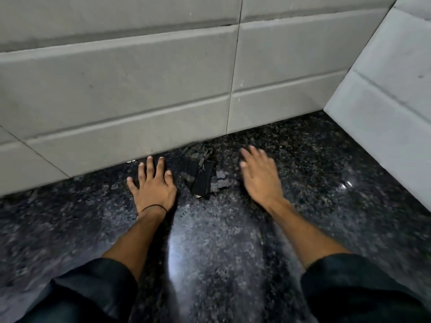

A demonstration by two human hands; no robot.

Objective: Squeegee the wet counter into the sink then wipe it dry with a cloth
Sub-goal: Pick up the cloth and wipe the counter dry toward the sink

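Tiled wall (140, 73) fills the frame from 9 through 12 o'clock, meeting a second tiled wall (391, 85) at 2 o'clock. Dark speckled counter (214, 257) covers the lower half, glossy, with a bright glare streak at 6 o'clock. Two dark sleeves (93, 290) enter from 7 and 5 o'clock. Left hand (152, 185) lies palm down, fingers spread, fingertips close to the wall base — a thin black band (154, 207) circles its wrist. Right hand (261, 178) at 1 o'clock of centre, open, fingers loosely together, blurred; contact with counter — cannot tell. Dark crumpled cloth (201, 176) lies on the counter between the hands, held by neither.
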